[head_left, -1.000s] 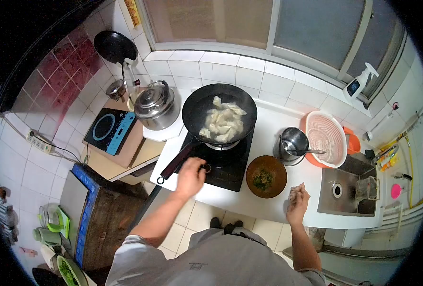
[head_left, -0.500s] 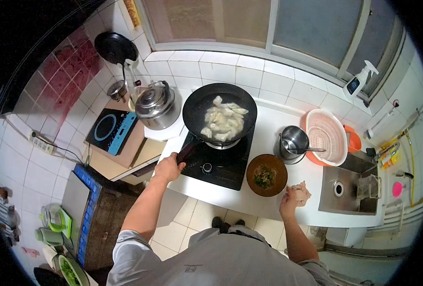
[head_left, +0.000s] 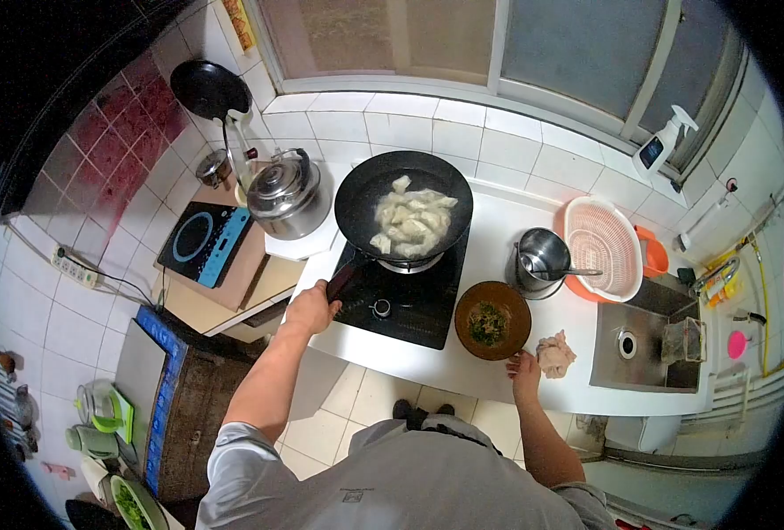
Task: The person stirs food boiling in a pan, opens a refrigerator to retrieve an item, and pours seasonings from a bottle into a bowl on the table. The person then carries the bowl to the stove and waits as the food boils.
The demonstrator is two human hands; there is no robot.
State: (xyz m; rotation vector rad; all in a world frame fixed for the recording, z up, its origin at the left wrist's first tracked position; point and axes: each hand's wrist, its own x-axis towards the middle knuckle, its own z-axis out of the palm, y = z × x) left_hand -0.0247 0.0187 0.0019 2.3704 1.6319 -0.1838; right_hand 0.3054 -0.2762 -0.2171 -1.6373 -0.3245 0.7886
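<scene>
My left hand [head_left: 312,307] is wrapped round the dark handle [head_left: 348,276] of a black wok [head_left: 356,231], which sits on the black stove [head_left: 418,314]. Pale dumplings [head_left: 414,221] lie in liquid inside the wok. By the counter's front edge is my right hand [head_left: 523,371], its fingers slightly apart and holding nothing. Just right of it lies a crumpled pinkish cloth [head_left: 555,354]. A brown bowl [head_left: 520,321] with chopped greens stands just behind and left of my right hand.
Behind the bowl stands a metal pot [head_left: 544,256] with a ladle, beside a pink colander [head_left: 602,247]. A sink [head_left: 608,358] is at the right. A kettle [head_left: 288,199] and a blue-black induction cooker [head_left: 204,243] are at the left.
My left hand moved from the stove knob to the wok handle and closed on it. My right hand let go of the cloth and shifted left towards the bowl.
</scene>
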